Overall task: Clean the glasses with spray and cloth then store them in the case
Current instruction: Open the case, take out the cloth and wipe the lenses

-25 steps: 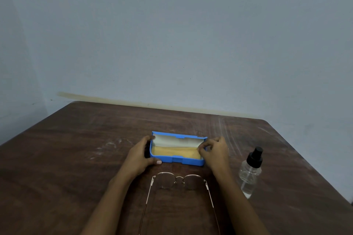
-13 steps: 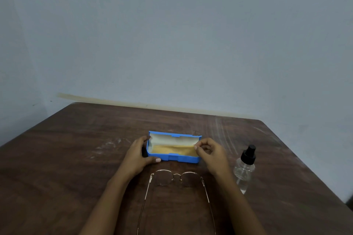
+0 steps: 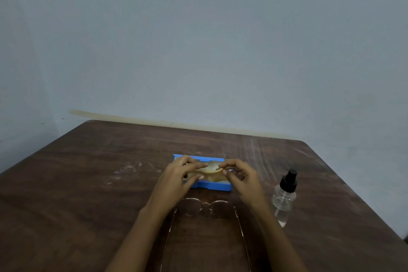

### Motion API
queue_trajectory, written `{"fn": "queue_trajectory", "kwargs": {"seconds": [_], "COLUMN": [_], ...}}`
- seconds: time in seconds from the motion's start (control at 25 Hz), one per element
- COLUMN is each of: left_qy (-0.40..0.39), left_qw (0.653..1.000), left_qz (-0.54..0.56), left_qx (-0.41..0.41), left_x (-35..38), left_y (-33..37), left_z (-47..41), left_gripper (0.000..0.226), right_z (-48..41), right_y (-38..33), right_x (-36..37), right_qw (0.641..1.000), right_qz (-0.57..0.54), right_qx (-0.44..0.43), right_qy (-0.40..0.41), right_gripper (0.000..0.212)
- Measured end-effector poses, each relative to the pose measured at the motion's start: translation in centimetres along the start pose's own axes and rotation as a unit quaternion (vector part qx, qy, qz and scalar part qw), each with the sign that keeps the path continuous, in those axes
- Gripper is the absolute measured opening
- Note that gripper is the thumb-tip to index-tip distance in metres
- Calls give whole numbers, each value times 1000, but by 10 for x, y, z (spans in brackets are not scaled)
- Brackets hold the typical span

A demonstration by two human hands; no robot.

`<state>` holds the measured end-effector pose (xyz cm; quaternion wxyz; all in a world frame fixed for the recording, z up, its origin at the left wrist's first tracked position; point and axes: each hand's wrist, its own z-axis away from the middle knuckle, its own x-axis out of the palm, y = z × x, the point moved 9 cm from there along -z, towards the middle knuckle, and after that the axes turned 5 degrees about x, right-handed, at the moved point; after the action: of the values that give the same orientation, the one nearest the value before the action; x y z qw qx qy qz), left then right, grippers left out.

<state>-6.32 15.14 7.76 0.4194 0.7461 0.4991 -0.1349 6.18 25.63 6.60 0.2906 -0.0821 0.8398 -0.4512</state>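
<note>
Both hands over open blue case [image 3: 217,186]: left hand [image 3: 176,180] and right hand [image 3: 241,180] each pinch yellow cloth [image 3: 209,174] between them. Glasses [image 3: 206,207] just below hands on desk [image 3: 88,183], spray bottle [image 3: 283,199] beside right hand.

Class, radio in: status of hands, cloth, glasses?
Left hand and right hand pinching the cloth above the open case. Glasses flat on the table, untouched. Bottle stands clear, right.

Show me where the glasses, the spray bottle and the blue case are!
glasses [image 3: 206,204]: head view, on the bridge between the two lenses.
spray bottle [image 3: 283,198]: head view, on the clear body below the black cap.
blue case [image 3: 215,186]: head view, on its front wall.
</note>
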Motion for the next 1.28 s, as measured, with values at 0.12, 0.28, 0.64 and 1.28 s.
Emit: {"fn": "queue_trajectory", "kwargs": {"seconds": [0.12,0.28,0.64,1.28], "left_qy": [-37,-29,14,179], "left_qw": [999,1000,998,954], "left_qz": [-9,5,-49,134], "left_qx": [9,-8,-30,-200], "left_x": [16,16,4,-35], "left_y": [10,9,0,-8], "left_z": [-5,-10,-7,-4], "left_gripper": [36,26,12,14], "right_z": [0,1,1,5], "right_y": [-9,-19,-37,-54], "right_x": [1,1,-7,-10], "right_qw": [1000,997,991,983], "right_qz": [-18,-49,-100,-133], "right_qx": [-18,-44,-85,-123], "right_qy": [-18,-26,7,3], "right_gripper": [40,39,26,15]}}
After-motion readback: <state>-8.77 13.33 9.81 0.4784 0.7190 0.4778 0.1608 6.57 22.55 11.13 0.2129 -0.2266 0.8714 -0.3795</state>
